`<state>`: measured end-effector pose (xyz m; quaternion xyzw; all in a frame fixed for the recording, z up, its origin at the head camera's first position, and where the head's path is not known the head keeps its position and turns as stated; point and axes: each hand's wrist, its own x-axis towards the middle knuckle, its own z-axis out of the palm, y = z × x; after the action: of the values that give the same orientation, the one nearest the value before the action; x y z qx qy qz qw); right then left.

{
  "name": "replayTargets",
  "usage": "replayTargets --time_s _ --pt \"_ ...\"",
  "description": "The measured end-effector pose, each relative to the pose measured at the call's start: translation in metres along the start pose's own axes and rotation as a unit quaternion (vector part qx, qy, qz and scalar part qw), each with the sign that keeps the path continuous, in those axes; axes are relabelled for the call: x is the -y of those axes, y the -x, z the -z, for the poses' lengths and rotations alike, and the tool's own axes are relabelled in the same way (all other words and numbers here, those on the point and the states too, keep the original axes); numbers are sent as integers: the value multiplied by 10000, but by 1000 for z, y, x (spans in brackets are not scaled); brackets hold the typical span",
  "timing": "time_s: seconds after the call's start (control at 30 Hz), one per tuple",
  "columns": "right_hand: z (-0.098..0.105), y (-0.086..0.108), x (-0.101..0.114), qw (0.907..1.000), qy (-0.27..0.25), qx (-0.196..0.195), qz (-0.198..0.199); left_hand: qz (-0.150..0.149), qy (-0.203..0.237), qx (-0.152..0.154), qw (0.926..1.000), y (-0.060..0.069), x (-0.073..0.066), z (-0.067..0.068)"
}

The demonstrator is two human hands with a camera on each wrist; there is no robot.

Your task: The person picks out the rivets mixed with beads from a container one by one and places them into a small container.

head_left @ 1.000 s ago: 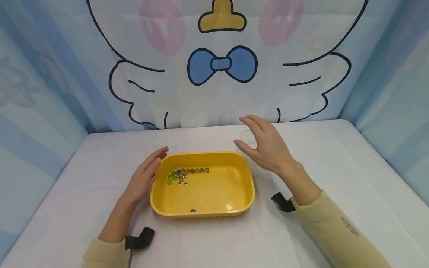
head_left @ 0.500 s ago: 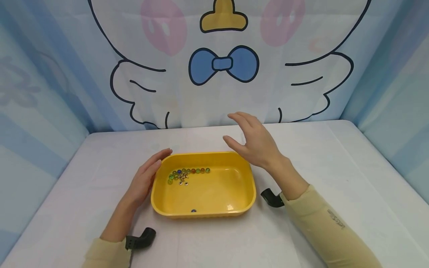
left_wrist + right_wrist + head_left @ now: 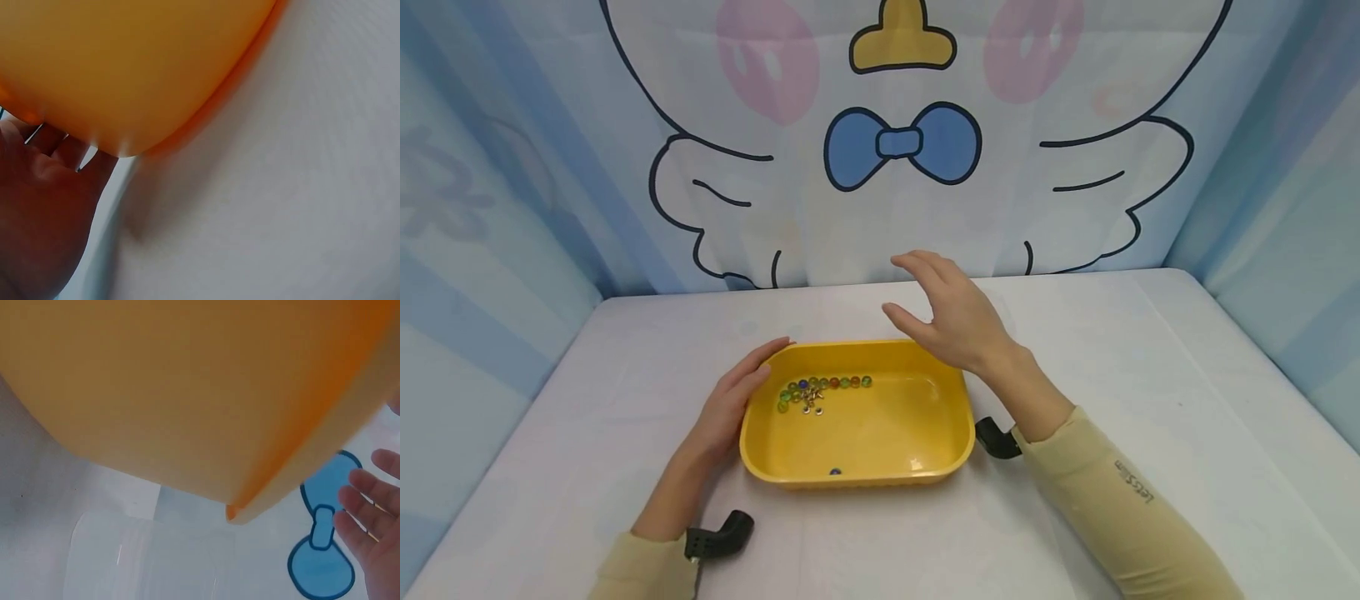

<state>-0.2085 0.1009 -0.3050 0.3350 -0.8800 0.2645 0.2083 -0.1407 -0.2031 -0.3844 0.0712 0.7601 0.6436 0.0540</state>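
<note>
A yellow tray [image 3: 887,437] sits in the middle of the table. In its far left part lie several glass marbles [image 3: 834,383], green, amber, red and blue, beside a small cluster of shiny metal bits [image 3: 812,396] too tiny to identify. One blue marble [image 3: 835,472] lies by the near wall. My left hand [image 3: 722,412] rests along the tray's left side; the left wrist view has its extended fingers [image 3: 69,150] against the outer wall. Over the far right corner hovers my right hand [image 3: 958,321], fingers spread and loosely bent, holding nothing.
Behind the tray, the right wrist view shows a clear, see-through container [image 3: 137,562]. White cloth covers the table [image 3: 1150,400]. A printed curtain [image 3: 902,225] stands at the far edge, with blue curtains on both sides. Each wrist carries a black camera mount [image 3: 722,537].
My right hand has moved left, from beyond the tray's right side to over its far right corner. The left hand stays by the tray, and the marbles have not shifted.
</note>
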Motion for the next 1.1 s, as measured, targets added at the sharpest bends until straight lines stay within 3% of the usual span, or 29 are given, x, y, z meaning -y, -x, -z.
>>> replayTargets --time_s 0.63,1.1 --pt "14 -17 11 9994 95 -6 328 203 317 -110 9992 -1 4 0" --pt "-8 -34 25 9964 67 169 830 262 185 -235 9992 -1 7 -2"
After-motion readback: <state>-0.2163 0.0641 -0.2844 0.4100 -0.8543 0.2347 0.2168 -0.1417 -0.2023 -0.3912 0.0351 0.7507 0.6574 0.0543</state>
